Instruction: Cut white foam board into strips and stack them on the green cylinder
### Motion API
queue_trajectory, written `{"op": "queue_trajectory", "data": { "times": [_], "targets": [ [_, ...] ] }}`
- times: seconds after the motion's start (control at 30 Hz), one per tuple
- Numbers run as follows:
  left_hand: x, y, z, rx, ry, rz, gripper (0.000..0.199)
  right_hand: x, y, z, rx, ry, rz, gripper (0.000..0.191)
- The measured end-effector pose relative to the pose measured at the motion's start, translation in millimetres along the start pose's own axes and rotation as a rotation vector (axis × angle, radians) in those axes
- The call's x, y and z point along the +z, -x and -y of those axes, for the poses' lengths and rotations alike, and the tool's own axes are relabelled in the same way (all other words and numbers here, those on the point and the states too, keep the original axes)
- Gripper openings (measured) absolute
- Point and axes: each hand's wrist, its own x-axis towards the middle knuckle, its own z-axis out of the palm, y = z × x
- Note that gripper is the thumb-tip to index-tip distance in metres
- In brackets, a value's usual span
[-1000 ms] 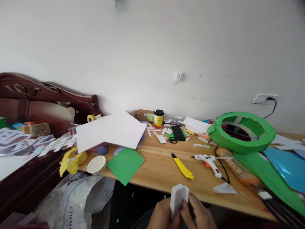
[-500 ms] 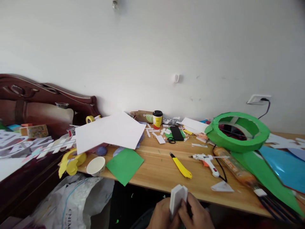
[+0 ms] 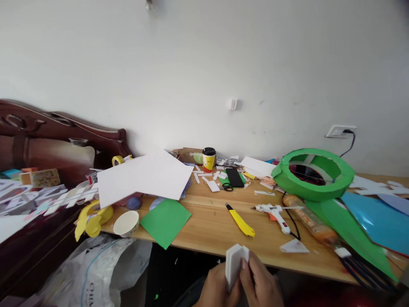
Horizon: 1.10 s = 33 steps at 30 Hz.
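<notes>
White pieces (image 3: 233,265) are gripped by the fingers (image 3: 246,275) of the left hand (image 3: 214,285) and right hand (image 3: 261,282) in front of the tabletop (image 3: 206,219); their edges are best kept aligned and pressed evenly, without denting.

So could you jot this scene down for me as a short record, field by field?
Left hand: holds the white pieces
Right hand: holds the same pieces
Ahead of hands: yellow cutter on the wooden table
Right of cutter: white glue gun, green ring
Left of cutter: green sheet, white bowl
Towards wall: lidded cup, black phone
</notes>
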Motion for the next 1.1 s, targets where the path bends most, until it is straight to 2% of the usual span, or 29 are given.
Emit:
{"op": "queue_trajectory", "data": {
  "times": [0.13, 0.27, 0.33, 0.43, 0.53, 0.63, 0.73, 0.83, 0.93, 1.03, 1.1],
  "targets": [
    [0.0, 0.9, -4.0, -0.026, 0.025, -0.003, 0.032, 12.9, 6.5, -4.7, -0.02, 0.017, -0.057, 0.017],
    [-0.9, 2.5, -5.1, -0.091, 0.078, -0.011, 0.036, 13.0, 3.2, -1.2, -0.019, 0.011, -0.056, 0.021],
    [-5.0, -1.2, -3.4, -0.173, 0.108, -0.029, 0.039, 10.4, -6.8, -1.7, 0.039, -0.017, 0.013, 0.027],
    [-18.9, -14.9, 2.8, -0.397, 0.166, -0.125, 0.043, 10.1, -32.3, -16.1, 0.115, 0.005, 0.154, 0.034],
    [-38.8, -32.9, 13.5, -0.604, 0.301, -0.206, 0.053, 19.4, -57.1, -45.8, 0.171, 0.32, 0.219, 0.032],
    [-55.4, -48.4, 27.0, -0.612, 0.297, -0.23, 0.054, 34.4, -68.3, -72.8, 0.195, 0.568, 0.346, 0.036],
    [-63.3, -60.7, 39.0, -0.566, 0.193, -0.289, 0.05, 43.2, -67.9, -79.8, 0.228, 0.514, 0.418, 0.044],
    [-64.8, -70.5, 42.8, -0.543, 0.199, -0.341, 0.049, 38.4, -63.3, -62.4, 0.278, 0.212, 0.256, 0.045],
    [-63.2, -77.0, 35.3, -0.496, 0.241, -0.412, 0.048, 24.2, -61.0, -29.3, 0.261, -0.101, 0.048, 0.042],
    [-57.7, -80.7, 23.4, -0.446, 0.198, -0.484, 0.047, 14.4, -65.8, -0.5, 0.239, -0.265, -0.07, 0.032],
    [-52.1, -82.3, 18.2, -0.436, 0.167, -0.512, 0.046, 15.3, -72.7, 9.1, 0.259, -0.352, -0.125, 0.029]
  ]
}}
